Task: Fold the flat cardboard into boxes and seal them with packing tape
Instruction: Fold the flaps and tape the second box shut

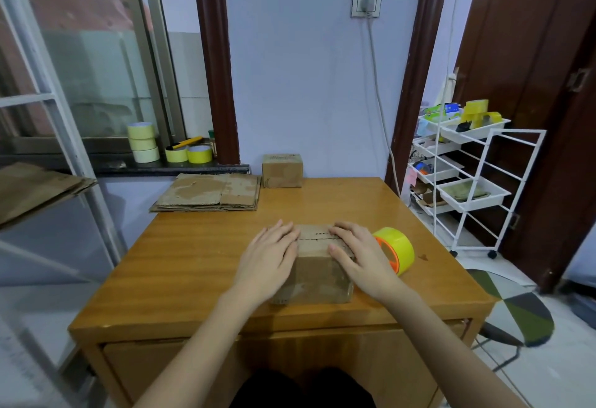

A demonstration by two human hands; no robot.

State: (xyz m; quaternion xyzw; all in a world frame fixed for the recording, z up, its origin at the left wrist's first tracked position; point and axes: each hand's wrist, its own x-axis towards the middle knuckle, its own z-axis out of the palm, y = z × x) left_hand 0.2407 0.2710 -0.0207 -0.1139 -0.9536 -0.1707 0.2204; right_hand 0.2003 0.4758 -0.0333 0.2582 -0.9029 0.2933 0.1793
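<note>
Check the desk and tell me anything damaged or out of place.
The stack of flat cardboard at the far left corner overhangs the desk edge, and its top sheet has torn, peeled patches. Nothing else stands out.

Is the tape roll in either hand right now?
No, the tape roll lies on the table while the left hand and right hand press the box.
</note>
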